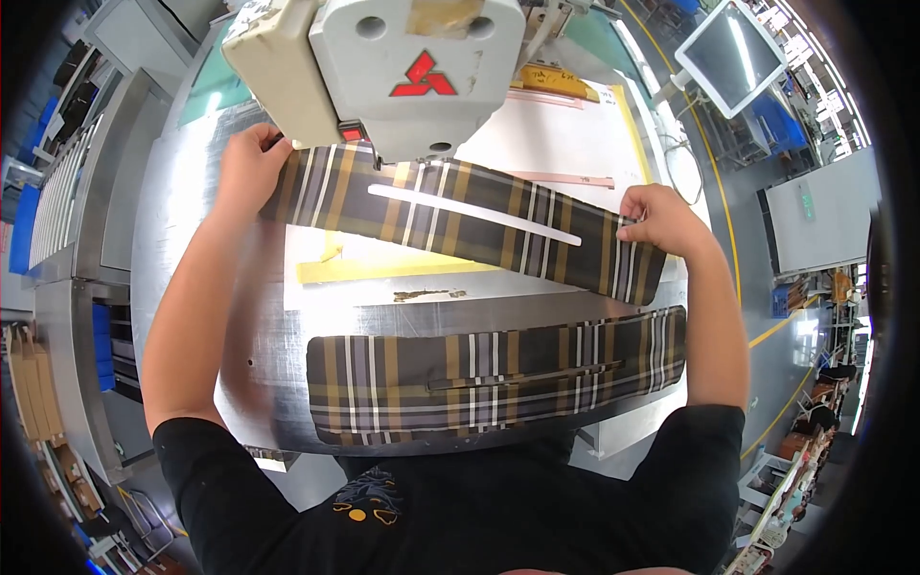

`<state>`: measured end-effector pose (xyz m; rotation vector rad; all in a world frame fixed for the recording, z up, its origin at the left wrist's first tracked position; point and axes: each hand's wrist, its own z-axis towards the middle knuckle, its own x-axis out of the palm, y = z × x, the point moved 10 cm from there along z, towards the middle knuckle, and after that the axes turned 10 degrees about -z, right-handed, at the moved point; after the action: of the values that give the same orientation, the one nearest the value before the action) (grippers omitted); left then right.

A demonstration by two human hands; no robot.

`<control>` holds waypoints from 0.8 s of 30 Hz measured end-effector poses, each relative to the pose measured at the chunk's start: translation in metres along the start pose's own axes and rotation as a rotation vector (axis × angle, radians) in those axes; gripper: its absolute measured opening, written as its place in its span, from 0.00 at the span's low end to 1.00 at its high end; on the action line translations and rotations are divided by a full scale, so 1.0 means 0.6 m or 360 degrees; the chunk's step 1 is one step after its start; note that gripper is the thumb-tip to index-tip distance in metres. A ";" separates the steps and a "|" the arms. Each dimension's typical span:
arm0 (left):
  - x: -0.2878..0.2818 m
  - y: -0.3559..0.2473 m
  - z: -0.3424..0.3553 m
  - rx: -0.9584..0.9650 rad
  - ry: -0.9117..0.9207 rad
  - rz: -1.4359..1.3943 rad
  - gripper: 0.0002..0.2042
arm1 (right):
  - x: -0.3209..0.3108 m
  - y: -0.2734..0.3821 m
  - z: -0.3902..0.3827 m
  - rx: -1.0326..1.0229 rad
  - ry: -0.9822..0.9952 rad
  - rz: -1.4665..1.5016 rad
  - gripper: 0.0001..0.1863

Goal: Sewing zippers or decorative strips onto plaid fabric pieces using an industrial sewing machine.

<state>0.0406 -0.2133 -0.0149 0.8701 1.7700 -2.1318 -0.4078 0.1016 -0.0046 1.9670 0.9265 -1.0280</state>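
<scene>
A long plaid fabric panel (460, 230) in dark, gold and white is stretched between my hands, slanting down to the right beneath the sewing machine head (417, 86). At its upper left corner, my left hand (254, 172) pinches the cloth between thumb and fingers. My right hand (666, 220) pinches the upper edge near the right end. Along the panel's middle runs a narrow white strip (479, 216); I cannot tell whether it lies on the cloth or shows through a slot. A second plaid panel (517, 402), with a long slit, lies flat closer to me.
Beneath the held panel, a white sheet (383, 295) with yellow tape (393, 268) covers part of the metal table (259, 316). Pink strips (565, 179) lie on it further back. A screen (731, 57) stands at the far right, and a metal cabinet (57, 326) is on the left.
</scene>
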 end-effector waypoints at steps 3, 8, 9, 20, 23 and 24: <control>-0.002 -0.002 0.008 0.0052 -0.0049 0.0068 0.12 | 0.004 -0.032 0.023 0.0024 0.0040 0.0076 0.10; 0.015 -0.024 -0.006 0.0038 0.0008 0.0311 0.13 | -0.055 -0.091 0.069 0.0070 -0.0274 0.0314 0.11; 0.015 -0.048 -0.018 0.0283 -0.0103 0.0415 0.14 | -0.061 -0.120 0.083 0.0070 -0.0379 0.0523 0.12; 0.193 -0.183 -0.227 0.1244 0.0782 0.0715 0.37 | -0.039 -0.176 0.071 0.0227 -0.0383 0.0872 0.16; 0.201 -0.178 -0.226 0.1217 0.0824 0.0785 0.37 | -0.049 -0.182 0.088 0.0188 -0.0487 0.0840 0.14; 0.197 -0.179 -0.228 0.1188 0.0815 0.0777 0.36 | -0.053 -0.179 0.091 0.0201 -0.0497 0.0840 0.14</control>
<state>-0.0709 -0.0350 -0.0083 1.9279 0.7022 -2.3286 -0.5299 0.0997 -0.0284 1.9261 0.1575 -1.0504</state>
